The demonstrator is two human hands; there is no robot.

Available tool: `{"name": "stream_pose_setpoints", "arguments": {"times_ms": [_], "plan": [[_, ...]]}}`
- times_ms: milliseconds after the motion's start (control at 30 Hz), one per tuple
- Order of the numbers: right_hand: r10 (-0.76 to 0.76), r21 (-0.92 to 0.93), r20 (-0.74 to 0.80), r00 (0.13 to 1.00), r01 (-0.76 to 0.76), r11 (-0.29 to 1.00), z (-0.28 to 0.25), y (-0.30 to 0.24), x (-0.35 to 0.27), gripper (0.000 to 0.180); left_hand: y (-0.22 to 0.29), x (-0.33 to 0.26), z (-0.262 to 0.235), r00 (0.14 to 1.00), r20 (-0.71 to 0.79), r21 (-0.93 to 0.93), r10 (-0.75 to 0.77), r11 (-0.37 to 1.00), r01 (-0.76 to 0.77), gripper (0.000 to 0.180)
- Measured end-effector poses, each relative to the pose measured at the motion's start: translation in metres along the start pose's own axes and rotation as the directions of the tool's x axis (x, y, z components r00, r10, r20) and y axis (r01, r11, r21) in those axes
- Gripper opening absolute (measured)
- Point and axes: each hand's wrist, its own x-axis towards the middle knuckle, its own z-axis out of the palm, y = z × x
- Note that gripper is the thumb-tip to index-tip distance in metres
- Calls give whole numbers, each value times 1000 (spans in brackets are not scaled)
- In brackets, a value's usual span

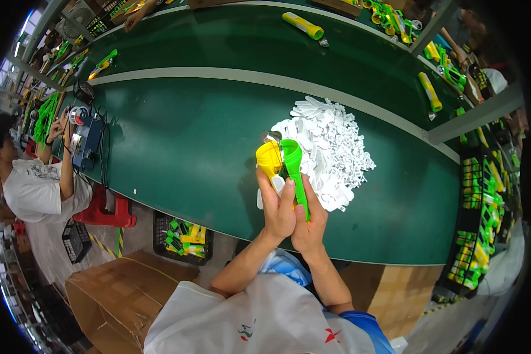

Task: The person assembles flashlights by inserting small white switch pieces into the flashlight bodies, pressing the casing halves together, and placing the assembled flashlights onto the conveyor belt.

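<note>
Left hand point(277, 206) and right hand point(308, 227) pressed together over green belt point(189, 147). Left fingers curled round yellow shell point(269, 159); right fingers pinching green shell point(293, 171) by its handle. Halves side by side, heads up, not yet closed, seemingly. Small white part point(277, 184) at left fingertips, hard to make out. White parts pile point(330, 147) just beyond, still big. Finished yellow-green pieces point(304, 25) farther up belt.
</note>
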Motion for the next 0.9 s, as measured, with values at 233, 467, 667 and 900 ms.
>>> {"name": "stream_pose_setpoints", "arguments": {"times_ms": [233, 467, 667, 900], "plan": [[-59, -31, 30, 998, 60, 998, -1, 2, 0, 55, 15, 0, 5, 997, 75, -258, -21, 965, 40, 54], [15, 153, -27, 1000, -11, 988, -4, 20, -12, 57, 27, 19, -3, 963, 232, -400, -140, 888, 226, 58], [23, 150, -86, 996, -10, 989, -1, 26, -26, 58, 31, 28, -1, 974, 221, -434, -47, 890, 141, 64], [-3, 75, 0, 1000, 3, 997, -12, 33, -25, 57, 34, 27, 4, 978, 199, -397, 69, 918, 16, 65]]}}
